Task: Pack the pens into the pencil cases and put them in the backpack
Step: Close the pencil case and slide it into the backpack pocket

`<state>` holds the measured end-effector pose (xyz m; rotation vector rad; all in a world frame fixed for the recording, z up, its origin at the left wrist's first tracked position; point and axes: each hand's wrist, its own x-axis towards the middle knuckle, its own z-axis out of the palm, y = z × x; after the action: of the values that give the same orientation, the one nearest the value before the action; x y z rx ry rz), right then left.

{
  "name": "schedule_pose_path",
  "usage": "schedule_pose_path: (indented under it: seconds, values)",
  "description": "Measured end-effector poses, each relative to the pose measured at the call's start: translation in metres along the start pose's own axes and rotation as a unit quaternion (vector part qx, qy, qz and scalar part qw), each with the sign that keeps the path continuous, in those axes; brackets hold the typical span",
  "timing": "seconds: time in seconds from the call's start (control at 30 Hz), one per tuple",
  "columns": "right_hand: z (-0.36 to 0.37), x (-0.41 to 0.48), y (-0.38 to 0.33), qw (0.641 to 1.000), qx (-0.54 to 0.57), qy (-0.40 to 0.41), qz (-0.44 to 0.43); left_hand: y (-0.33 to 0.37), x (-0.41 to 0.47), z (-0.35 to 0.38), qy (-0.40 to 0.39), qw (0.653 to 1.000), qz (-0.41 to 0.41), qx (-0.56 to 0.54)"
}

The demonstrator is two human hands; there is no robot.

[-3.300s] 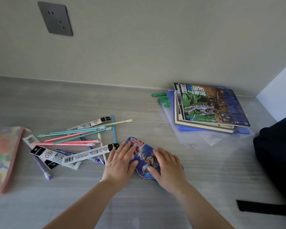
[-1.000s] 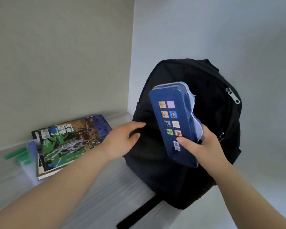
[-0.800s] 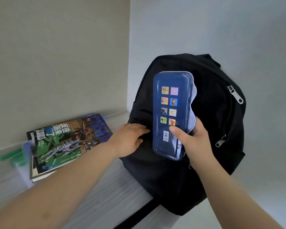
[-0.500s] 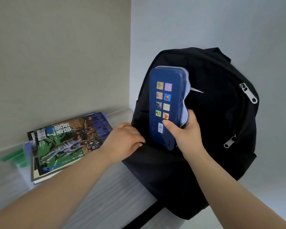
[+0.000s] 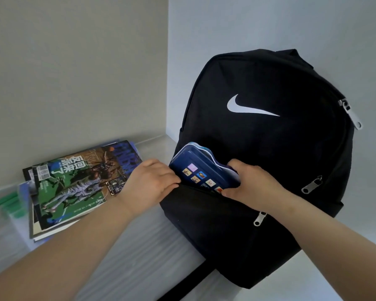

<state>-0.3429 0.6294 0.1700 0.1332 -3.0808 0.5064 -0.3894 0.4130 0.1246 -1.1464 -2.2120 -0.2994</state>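
Nearest, the left hand [image 5: 150, 181] curls over the front pocket's lip of the black backpack [image 5: 280, 148], while the right hand [image 5: 254, 185] clasps the blue pencil case [image 5: 195, 168], half inside that pocket. Magazines [image 5: 78, 181] crowd just left, and the bag sits at the desk [image 5: 139, 246] edge, against the wall corner

One wide-angle camera, worn on the person's head, looks forward and down at close range onto the front of the black backpack [image 5: 280, 153], which fills the view's right half. A wall corner [image 5: 167, 83] rises behind the backpack's left edge, and magazines [image 5: 78, 183] lie to its left.
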Motion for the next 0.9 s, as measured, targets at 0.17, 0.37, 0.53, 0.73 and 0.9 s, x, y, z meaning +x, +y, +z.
schedule_pose_path:
  seconds: [0.17, 0.37, 0.53, 0.73, 0.9]
  values:
    - [-0.011, 0.014, -0.008, 0.987, -0.093, -0.128, 0.001, -0.002, 0.001, -0.004, 0.018, 0.999, 0.024, 0.018]
    - [0.012, 0.027, -0.020, 0.949, -0.197, -0.247, -0.010, -0.002, 0.005, -0.008, 0.011, 0.998, 0.058, 0.030]
    - [0.038, 0.033, -0.015, 0.961, -0.118, -0.249, -0.023, -0.001, 0.003, -0.002, 0.016, 0.999, 0.035, 0.006]
    - [0.048, 0.028, -0.008, 0.976, -0.053, -0.209, 0.017, 0.000, 0.006, 0.001, 0.008, 1.000, 0.020, -0.007]
    - [0.051, 0.033, -0.010, 0.973, -0.083, -0.214, 0.019, 0.000, 0.006, 0.003, -0.003, 1.000, -0.008, -0.025]
